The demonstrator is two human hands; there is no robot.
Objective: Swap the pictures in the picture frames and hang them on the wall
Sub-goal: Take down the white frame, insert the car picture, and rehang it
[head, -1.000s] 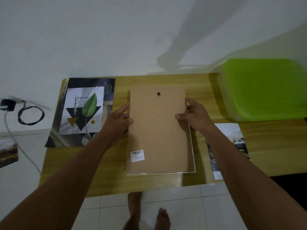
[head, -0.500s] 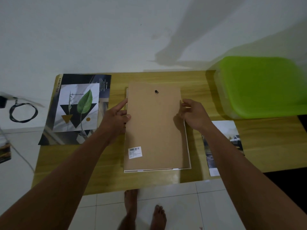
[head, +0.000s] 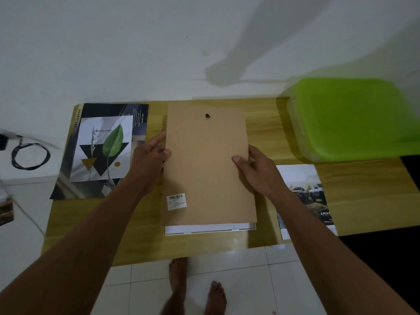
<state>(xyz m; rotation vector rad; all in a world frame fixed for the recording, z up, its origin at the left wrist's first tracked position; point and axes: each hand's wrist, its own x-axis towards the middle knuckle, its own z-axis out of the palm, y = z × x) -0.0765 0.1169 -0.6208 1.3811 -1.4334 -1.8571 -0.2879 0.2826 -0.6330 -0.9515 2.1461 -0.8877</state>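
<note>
A brown backing board point(head: 208, 164) with a small black hook and a barcode sticker lies over a white picture frame point(head: 210, 230), whose near edge shows below it. My left hand point(head: 151, 158) grips the board's left edge, thumb on top. My right hand point(head: 255, 169) grips its right edge, thumb on top. The board sits slightly askew on the frame. A leaf picture point(head: 102, 151) lies on the wooden table point(head: 145, 244) to the left, on top of a dark poster. A truck picture point(head: 304, 194) lies to the right, partly under my right forearm.
A green-lidded plastic box point(head: 354, 119) stands at the table's back right, against the white wall point(head: 159, 46). A black cable coil point(head: 29, 156) lies on a ledge left of the table. My bare feet stand on white floor tiles by the table's near edge.
The backing board has come up off the frame and shifted away from me, so the frame's white near edge shows. Both hands went from the frame's sides to gripping the board.
</note>
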